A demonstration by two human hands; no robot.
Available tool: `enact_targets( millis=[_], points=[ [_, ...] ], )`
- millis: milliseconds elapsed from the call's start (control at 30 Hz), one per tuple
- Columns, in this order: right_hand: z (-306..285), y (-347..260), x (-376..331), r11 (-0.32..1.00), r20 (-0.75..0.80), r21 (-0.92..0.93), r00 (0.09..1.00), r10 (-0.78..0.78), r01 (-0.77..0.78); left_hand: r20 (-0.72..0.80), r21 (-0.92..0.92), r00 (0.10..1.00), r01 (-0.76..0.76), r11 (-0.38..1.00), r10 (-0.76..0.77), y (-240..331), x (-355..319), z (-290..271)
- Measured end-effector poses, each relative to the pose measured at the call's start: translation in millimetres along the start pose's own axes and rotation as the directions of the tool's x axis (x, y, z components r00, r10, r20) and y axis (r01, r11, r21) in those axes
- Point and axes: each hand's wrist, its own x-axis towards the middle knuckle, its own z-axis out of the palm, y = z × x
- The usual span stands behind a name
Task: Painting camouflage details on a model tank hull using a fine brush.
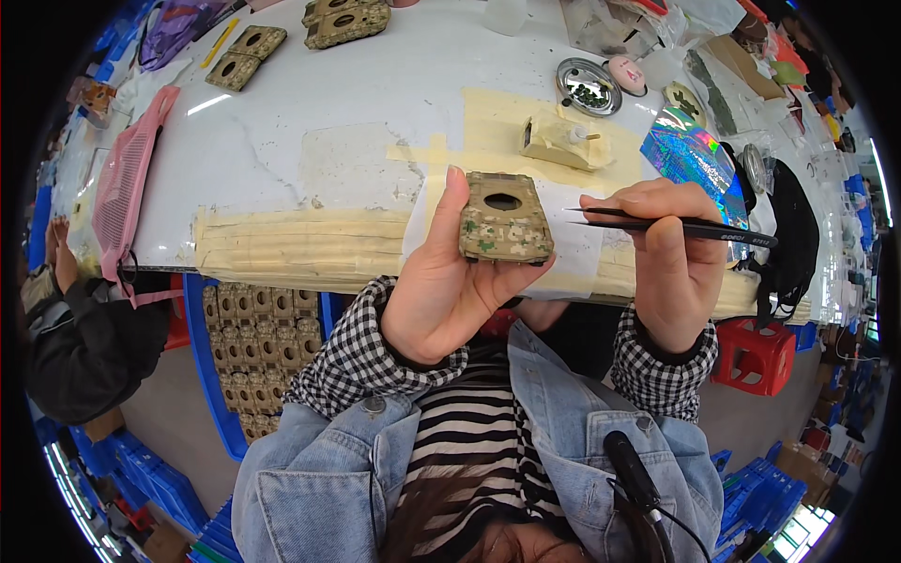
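Observation:
My left hand (441,281) is closed around a camouflage-patterned toy tank hull (507,225), thumb along its left side and fingers beneath it. A round dark hole shows in the hull's top. My right hand (678,249) grips black tweezers (699,228), whose thin tips point left, a short way off the hull's right side. Whether the tips pinch anything is too small to tell. Beyond the hands, a small bottle with a thin nozzle (582,136) stands at a tape-covered block (552,141). A round metal dish (588,86) holds small dark green pieces.
More camouflage hulls (345,21) lie at the table's far side, near a yellow knife (219,43). At left stands a pink mesh basket (131,178); a blue crate (225,413) of hulls sits below the table edge. Holographic sheet (690,159) and black bag (793,235) lie right.

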Motion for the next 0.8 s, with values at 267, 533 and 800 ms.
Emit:
enact_targets(
  millis=[267, 533, 800],
  points=[
    [14, -4, -6, 0.994, -0.121, 0.111, 0.993, 0.016, -0.002, -0.01, 0.011, 1.0, 0.0, 1.0, 0.0, 1, 0, 0],
    [-15, 14, 18, 0.718, -0.104, -0.677, 0.944, -0.312, 0.163, -0.033, 0.001, 0.999, -0.001, 1.0, 0.001, 3, 1, 0],
    [-16, 44, 37, 0.47, -0.011, -0.862, 0.92, -0.391, 0.189, -0.022, -0.002, 1.0, -0.011, 1.0, 0.011, 3, 2, -4]
  ],
)
